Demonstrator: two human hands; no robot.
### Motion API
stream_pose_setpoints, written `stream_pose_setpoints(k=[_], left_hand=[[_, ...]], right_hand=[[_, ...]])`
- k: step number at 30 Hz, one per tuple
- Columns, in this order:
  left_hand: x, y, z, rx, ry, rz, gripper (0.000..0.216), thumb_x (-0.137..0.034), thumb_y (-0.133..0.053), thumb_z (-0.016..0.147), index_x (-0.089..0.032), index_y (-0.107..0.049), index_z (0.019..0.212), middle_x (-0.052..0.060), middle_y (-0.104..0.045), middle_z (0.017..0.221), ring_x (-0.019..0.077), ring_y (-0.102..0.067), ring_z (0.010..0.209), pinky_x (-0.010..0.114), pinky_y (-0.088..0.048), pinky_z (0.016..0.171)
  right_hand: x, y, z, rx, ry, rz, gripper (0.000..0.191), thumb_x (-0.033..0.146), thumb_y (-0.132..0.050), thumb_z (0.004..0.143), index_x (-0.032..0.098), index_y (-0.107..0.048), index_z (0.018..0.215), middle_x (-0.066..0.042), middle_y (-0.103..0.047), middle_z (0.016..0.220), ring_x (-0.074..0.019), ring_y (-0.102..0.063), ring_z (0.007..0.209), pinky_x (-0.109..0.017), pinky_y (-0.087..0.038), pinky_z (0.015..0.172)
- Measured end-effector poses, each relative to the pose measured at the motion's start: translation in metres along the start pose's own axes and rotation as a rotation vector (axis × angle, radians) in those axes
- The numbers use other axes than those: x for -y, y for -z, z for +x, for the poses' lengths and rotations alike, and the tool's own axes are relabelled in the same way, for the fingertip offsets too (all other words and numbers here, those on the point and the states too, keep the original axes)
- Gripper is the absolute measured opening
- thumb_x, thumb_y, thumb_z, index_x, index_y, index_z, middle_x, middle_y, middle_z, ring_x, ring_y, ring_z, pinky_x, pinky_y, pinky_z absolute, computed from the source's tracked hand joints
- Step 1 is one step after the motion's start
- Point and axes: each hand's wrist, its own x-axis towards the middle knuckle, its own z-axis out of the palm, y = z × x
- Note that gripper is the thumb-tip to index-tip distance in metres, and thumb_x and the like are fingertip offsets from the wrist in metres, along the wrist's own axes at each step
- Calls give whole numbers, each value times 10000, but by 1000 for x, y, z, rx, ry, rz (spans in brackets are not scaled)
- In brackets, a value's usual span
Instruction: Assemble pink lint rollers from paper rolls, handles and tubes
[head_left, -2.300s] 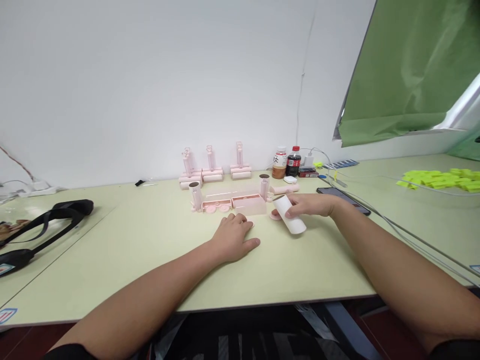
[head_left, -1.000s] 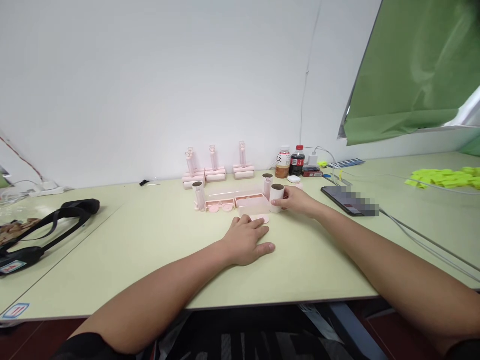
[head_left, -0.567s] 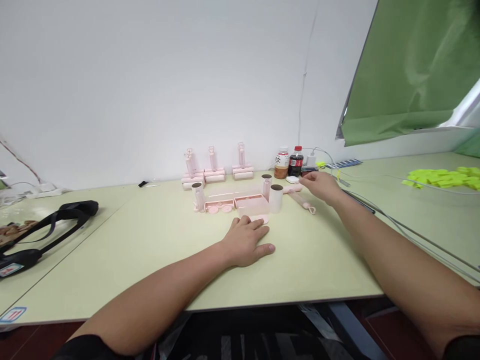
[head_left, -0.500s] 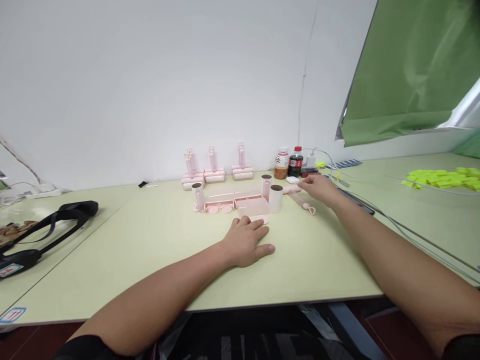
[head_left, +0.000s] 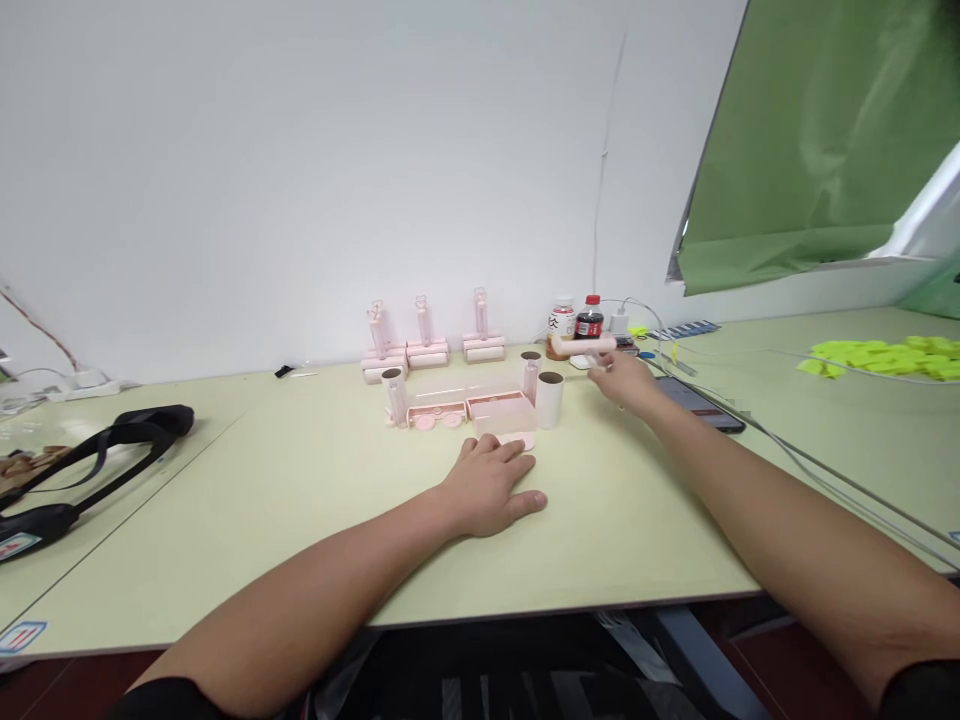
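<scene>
My right hand (head_left: 624, 382) is closed on a pink lint roller handle (head_left: 585, 345), raised above the table with its pink bar lying crosswise above the fingers. Its lower part is mostly hidden by the hand. My left hand (head_left: 491, 487) lies flat with fingers spread, its fingertips at a small pale pink piece (head_left: 523, 439). Just beyond it is a pink box with a translucent lid (head_left: 504, 415). To the right of that stands a white sticky-paper roll (head_left: 550, 402) with a brown cardboard core. Another upright roll (head_left: 394, 398) stands at the left end.
Several assembled pink rollers on bases (head_left: 484, 340) stand along the wall. A pill-type bottle (head_left: 562, 318) and a cola bottle (head_left: 590, 318) are at the back right. A phone (head_left: 701, 403), cables, yellow pieces (head_left: 877, 358) and a black strapped headset (head_left: 97, 460) flank the work area.
My right hand has lifted the pink lint roller handle off the table and turned it so the bar is on top. The left hand stays in place.
</scene>
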Motion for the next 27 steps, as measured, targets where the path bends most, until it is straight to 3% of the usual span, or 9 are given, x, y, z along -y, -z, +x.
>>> stream_pose_setpoints(k=[3,6,10,13,16,20,24,27], left_hand=[[-2,1,1,-4,-12,-8,529,-623,-365,905,-262,-557,1241,83,-479,1437,329,-467,1138,502,-372,910],[-2,5,2,-82,-3,-48,450,-547,-394,925,-245,-597,1190,84,-554,1361,314,-492,1123,492,-380,919],[13,17,1,-457,211,-337,360,-412,-359,960,-206,-642,1045,77,-681,1079,236,-569,1014,401,-422,909],[31,28,-1,-660,343,-763,378,-480,-394,932,-182,-625,909,60,-662,888,185,-596,820,317,-471,745],[39,36,-4,-540,365,-1172,441,-571,-488,852,-155,-630,887,48,-620,789,141,-555,667,256,-429,588],[32,38,-6,-231,281,-1392,431,-548,-655,743,-149,-645,905,3,-554,676,93,-470,553,207,-313,494],[23,35,-7,-195,239,-1461,374,-442,-737,700,-158,-662,932,-39,-486,624,56,-395,510,188,-270,485],[20,34,-7,-140,294,-1522,393,-445,-744,687,-156,-660,939,-33,-508,615,78,-467,519,202,-330,500]], right_hand=[[8,9,-7,-273,43,256,272,384,-580,766,206,-552,971,-77,-630,886,-227,-588,766,-325,-440,657],[20,15,-23,-331,189,539,270,399,-589,765,231,-488,950,-32,-565,809,-189,-528,684,-309,-429,621],[39,17,-55,-157,455,685,295,400,-645,729,240,-419,831,0,-470,736,-155,-439,630,-288,-383,581],[50,12,-78,150,722,664,274,380,-650,743,228,-423,757,37,-372,661,-125,-353,579,-267,-318,546],[58,3,-94,388,938,545,231,349,-624,791,216,-446,731,50,-346,627,-113,-321,566,-258,-278,542],[61,-4,-101,472,1044,448,190,342,-606,824,200,-494,762,54,-363,621,-104,-322,562,-246,-269,537],[61,-6,-100,540,1057,429,149,308,-601,834,187,-530,782,60,-361,613,-97,-329,558,-238,-268,533],[61,-6,-100,578,1086,431,257,302,-607,836,189,-447,670,58,-344,615,-91,-328,565,-235,-258,534]])
